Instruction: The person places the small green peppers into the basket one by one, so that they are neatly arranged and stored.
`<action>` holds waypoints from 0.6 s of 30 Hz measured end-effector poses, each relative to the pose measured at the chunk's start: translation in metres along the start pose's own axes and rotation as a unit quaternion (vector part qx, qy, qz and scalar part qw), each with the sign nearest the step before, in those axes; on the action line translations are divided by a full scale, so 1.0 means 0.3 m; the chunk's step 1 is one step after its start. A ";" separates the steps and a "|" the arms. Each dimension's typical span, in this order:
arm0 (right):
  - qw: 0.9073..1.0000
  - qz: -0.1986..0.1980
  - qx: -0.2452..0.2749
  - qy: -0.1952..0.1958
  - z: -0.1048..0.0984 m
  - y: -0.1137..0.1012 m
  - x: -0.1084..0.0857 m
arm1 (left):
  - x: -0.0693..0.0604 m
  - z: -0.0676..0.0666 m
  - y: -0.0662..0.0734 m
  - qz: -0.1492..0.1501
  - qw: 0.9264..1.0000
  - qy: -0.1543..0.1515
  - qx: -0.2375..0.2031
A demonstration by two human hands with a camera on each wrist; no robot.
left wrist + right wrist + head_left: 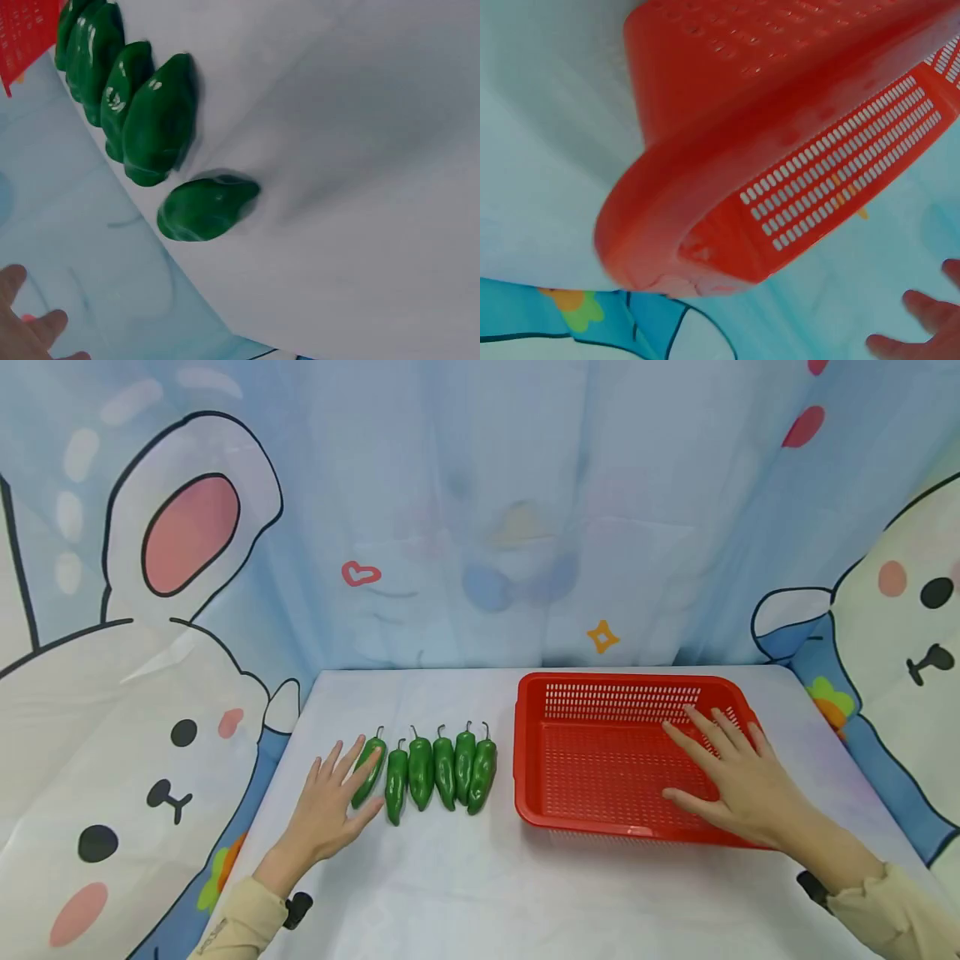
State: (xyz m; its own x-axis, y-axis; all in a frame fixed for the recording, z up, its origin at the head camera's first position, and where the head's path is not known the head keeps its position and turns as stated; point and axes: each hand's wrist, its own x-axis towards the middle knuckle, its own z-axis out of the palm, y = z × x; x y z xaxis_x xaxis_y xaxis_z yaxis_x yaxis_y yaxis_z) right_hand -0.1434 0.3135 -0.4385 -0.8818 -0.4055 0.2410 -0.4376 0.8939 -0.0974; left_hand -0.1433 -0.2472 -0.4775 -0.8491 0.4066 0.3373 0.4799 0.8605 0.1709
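Observation:
Several green peppers [421,770] lie side by side in a row, stems pointing away, left of a red plastic basket [528,752]. My left hand [326,806], fingers spread, is over the leftmost pepper [369,768] and holds nothing. In the left wrist view that pepper [206,208] lies at an angle apart from the others, with fingertips [46,328] at the lower left. Above the basket's right part my right hand [738,777] is spread and empty. The right wrist view shows the basket [705,172] close up, with fingers [930,311] at the lower right corner.
A white cloth covers the table [420,893]. Behind it hangs a light blue curtain [480,510] with cartoon prints, which also runs along the left and right sides. Dark wrist devices [297,910] show at both cuffs.

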 end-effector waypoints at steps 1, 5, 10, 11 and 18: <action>1.000 0.017 -0.009 -0.003 -0.001 0.005 -0.002 | -0.005 0.003 -0.006 -0.015 1.000 0.000 0.003; 0.995 0.098 -0.017 -0.020 0.001 0.023 -0.011 | -0.026 0.012 -0.029 -0.069 0.997 -0.014 0.012; 0.986 0.162 0.028 -0.002 0.001 0.046 -0.017 | -0.054 0.021 -0.049 -0.107 0.994 -0.030 0.005; 0.985 0.169 0.042 0.006 -0.001 0.050 -0.017 | -0.058 0.024 -0.053 -0.111 0.993 -0.032 0.002; 0.963 0.226 0.148 0.015 -0.004 0.090 -0.018 | -0.079 0.031 -0.060 -0.119 0.993 -0.024 -0.005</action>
State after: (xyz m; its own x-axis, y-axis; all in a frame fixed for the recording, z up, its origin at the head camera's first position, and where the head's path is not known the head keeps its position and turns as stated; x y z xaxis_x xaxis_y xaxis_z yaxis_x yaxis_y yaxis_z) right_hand -0.1501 0.3400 -0.4414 -0.9904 0.0216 0.1368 -0.0456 0.8817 -0.4695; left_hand -0.1336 -0.2695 -0.4972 -0.9483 0.2057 0.2416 0.2655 0.9313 0.2493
